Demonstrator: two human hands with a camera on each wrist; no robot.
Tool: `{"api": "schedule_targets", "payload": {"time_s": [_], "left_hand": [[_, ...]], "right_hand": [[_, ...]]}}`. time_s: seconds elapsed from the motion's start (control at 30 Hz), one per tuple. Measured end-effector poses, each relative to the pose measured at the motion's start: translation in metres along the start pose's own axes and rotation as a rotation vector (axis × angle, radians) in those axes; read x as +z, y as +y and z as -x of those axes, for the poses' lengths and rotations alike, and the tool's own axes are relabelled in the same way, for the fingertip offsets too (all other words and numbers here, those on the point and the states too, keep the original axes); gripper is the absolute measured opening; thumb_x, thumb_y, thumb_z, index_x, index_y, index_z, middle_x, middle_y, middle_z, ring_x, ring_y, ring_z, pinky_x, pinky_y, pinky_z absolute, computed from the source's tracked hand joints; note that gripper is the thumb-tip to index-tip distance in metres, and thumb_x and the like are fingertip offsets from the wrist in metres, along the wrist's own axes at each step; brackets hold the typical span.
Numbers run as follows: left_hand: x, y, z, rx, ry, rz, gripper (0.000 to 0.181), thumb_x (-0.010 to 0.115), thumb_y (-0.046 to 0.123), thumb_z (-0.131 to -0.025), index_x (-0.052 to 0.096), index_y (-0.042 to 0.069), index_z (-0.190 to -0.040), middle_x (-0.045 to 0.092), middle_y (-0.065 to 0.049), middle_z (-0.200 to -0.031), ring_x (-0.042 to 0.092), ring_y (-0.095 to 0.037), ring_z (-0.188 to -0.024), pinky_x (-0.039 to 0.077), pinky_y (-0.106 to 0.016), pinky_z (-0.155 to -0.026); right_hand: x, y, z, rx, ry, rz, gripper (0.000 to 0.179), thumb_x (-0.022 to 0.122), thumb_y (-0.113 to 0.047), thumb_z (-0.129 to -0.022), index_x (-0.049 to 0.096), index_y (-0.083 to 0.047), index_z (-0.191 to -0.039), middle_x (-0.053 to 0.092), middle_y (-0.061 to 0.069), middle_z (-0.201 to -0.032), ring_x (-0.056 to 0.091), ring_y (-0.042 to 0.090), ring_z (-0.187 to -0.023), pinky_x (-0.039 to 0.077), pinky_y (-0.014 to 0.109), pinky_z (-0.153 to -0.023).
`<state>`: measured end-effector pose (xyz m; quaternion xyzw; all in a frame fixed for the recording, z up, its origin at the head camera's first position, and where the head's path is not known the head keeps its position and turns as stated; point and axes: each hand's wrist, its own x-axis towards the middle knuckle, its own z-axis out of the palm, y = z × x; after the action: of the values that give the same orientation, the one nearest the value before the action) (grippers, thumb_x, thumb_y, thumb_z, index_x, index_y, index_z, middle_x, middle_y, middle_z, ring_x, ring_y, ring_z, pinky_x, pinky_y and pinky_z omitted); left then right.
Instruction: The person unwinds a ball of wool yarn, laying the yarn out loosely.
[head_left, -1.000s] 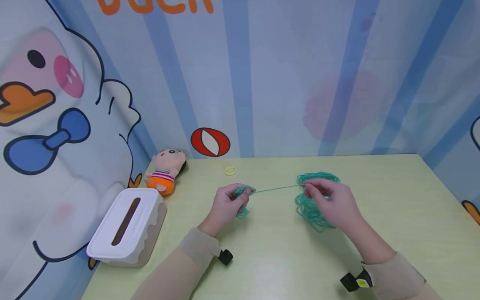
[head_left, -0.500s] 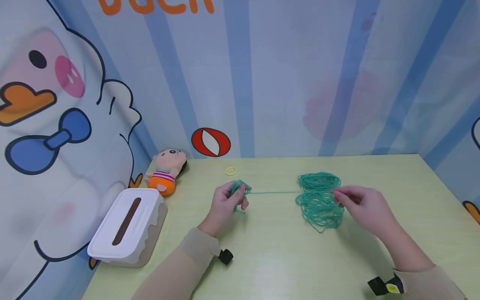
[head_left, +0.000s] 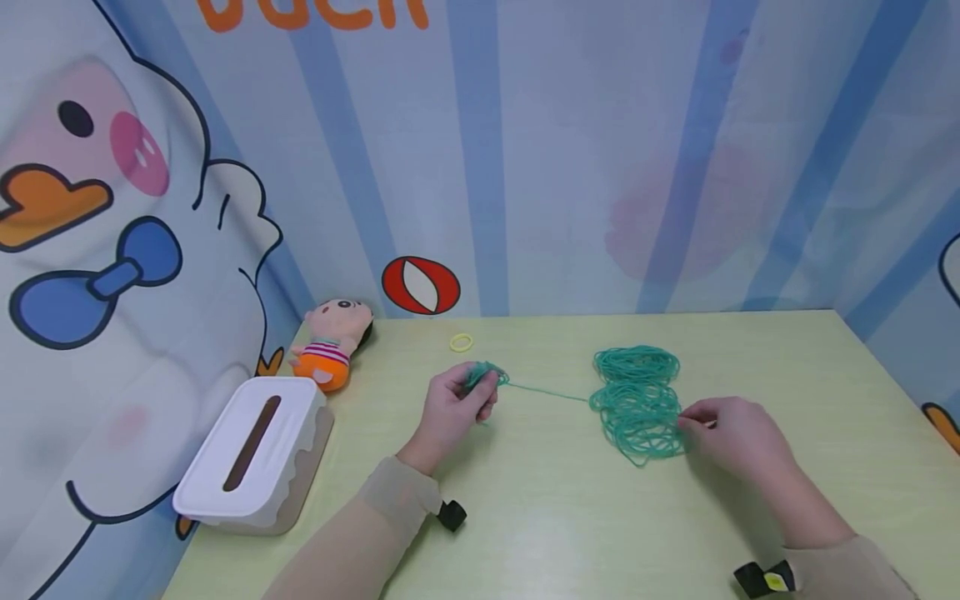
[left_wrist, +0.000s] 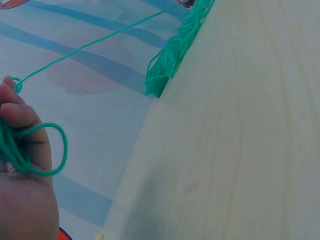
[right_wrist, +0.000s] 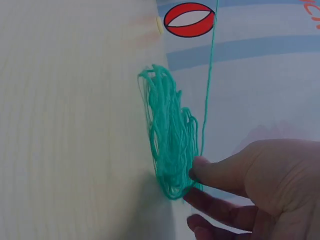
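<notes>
My left hand [head_left: 450, 412] holds a small bundle of green yarn [head_left: 487, 375] in its curled fingers, above the table. A loop of it sticks out past the fingers in the left wrist view. From this bundle a single strand runs right to a loose pile of green yarn [head_left: 637, 408] lying on the table in two lobes. My right hand [head_left: 738, 433] is at the pile's right edge, and thumb and index finger pinch the yarn there. In the right wrist view the strand [right_wrist: 207, 90] reaches down to the thumb [right_wrist: 215, 172].
A yellow ring [head_left: 461, 342] lies near the table's back edge. At the left stand a white-lidded box [head_left: 247, 450] with a slot and a small plush doll [head_left: 330, 346]. A printed curtain [head_left: 555, 167] hangs behind the table [head_left: 540, 517].
My right hand moved right from over the pile, then down to its right edge. The strand, first taut between the hands, now slopes down to the pile. My left hand stayed nearly in place.
</notes>
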<state>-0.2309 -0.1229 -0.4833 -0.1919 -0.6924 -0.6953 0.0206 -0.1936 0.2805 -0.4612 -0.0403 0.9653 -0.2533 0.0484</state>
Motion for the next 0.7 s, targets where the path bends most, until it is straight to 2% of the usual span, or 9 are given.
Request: {"api": "schedule_targets", "payload": {"time_s": [0.1, 0.17, 0.27, 0.33, 0.43, 0.57, 0.63, 0.7], "left_hand": [[0.001, 0.001, 0.001, -0.024, -0.009, 0.01, 0.028, 0.066, 0.014, -0.111, 0.067, -0.014, -0.115, 0.07, 0.004, -0.085, 0.058, -0.009, -0.066, 0.055, -0.018, -0.065], [0.001, 0.001, 0.001, -0.035, -0.014, 0.013, 0.028, 0.066, 0.014, -0.111, 0.067, -0.014, -0.116, 0.072, 0.004, -0.087, 0.059, -0.009, -0.067, 0.056, -0.018, -0.066], [0.002, 0.001, 0.001, -0.047, -0.018, 0.023, 0.025, 0.066, 0.014, -0.111, 0.07, -0.01, -0.116, 0.075, 0.003, -0.088, 0.061, -0.01, -0.067, 0.058, -0.019, -0.067], [0.002, 0.001, 0.001, -0.054, -0.021, 0.028, 0.022, 0.067, 0.014, -0.111, 0.072, -0.007, -0.116, 0.076, 0.003, -0.089, 0.063, -0.011, -0.068, 0.06, -0.02, -0.068], [0.002, 0.001, 0.001, -0.064, -0.03, 0.031, 0.022, 0.068, 0.016, -0.111, 0.074, -0.003, -0.117, 0.078, 0.002, -0.09, 0.066, -0.011, -0.068, 0.063, -0.022, -0.07], [0.002, 0.003, 0.002, -0.053, -0.052, 0.009, 0.023, 0.069, 0.019, -0.11, 0.073, -0.003, -0.118, 0.079, 0.004, -0.091, 0.069, -0.011, -0.07, 0.065, -0.024, -0.074], [0.002, 0.003, 0.002, -0.042, -0.064, 0.002, 0.023, 0.069, 0.019, -0.11, 0.073, -0.003, -0.117, 0.079, 0.004, -0.091, 0.069, -0.011, -0.071, 0.065, -0.024, -0.074], [0.002, 0.003, 0.002, -0.031, -0.071, -0.003, 0.022, 0.069, 0.018, -0.11, 0.073, -0.003, -0.115, 0.079, 0.005, -0.091, 0.069, -0.01, -0.071, 0.065, -0.024, -0.073]], "right_hand": [[0.006, -0.016, -0.001, -0.037, 0.014, 0.046, 0.029, 0.074, -0.025, -0.103, 0.081, -0.004, -0.122, 0.075, 0.026, -0.12, 0.071, 0.046, -0.108, 0.058, 0.061, -0.089], [0.012, -0.031, -0.001, -0.088, 0.06, 0.049, 0.028, 0.075, -0.022, -0.102, 0.08, -0.003, -0.122, 0.071, 0.026, -0.119, 0.068, 0.046, -0.107, 0.057, 0.062, -0.089], [0.024, -0.059, 0.0, -0.202, 0.144, -0.03, 0.028, 0.074, -0.02, -0.104, 0.077, -0.003, -0.126, 0.07, 0.024, -0.125, 0.069, 0.042, -0.109, 0.06, 0.059, -0.091], [0.032, -0.078, -0.001, -0.29, 0.166, -0.115, 0.032, 0.071, -0.022, -0.107, 0.074, -0.004, -0.133, 0.072, 0.021, -0.133, 0.072, 0.042, -0.115, 0.061, 0.06, -0.096], [0.046, -0.105, -0.005, -0.396, 0.14, -0.242, 0.04, 0.069, -0.027, -0.11, 0.069, -0.006, -0.144, 0.073, 0.016, -0.144, 0.073, 0.043, -0.125, 0.061, 0.06, -0.104], [0.063, -0.133, -0.014, -0.436, 0.083, -0.343, 0.048, 0.065, -0.03, -0.113, 0.062, -0.007, -0.154, 0.074, 0.01, -0.146, 0.07, 0.039, -0.135, 0.058, 0.06, -0.111], [0.07, -0.144, -0.018, -0.431, 0.054, -0.385, 0.048, 0.063, -0.031, -0.114, 0.061, -0.006, -0.155, 0.076, 0.01, -0.142, 0.073, 0.036, -0.132, 0.06, 0.056, -0.108], [0.076, -0.152, -0.021, -0.415, 0.028, -0.435, 0.046, 0.063, -0.029, -0.114, 0.062, -0.005, -0.153, 0.08, 0.01, -0.134, 0.077, 0.034, -0.123, 0.065, 0.048, -0.099]]}}
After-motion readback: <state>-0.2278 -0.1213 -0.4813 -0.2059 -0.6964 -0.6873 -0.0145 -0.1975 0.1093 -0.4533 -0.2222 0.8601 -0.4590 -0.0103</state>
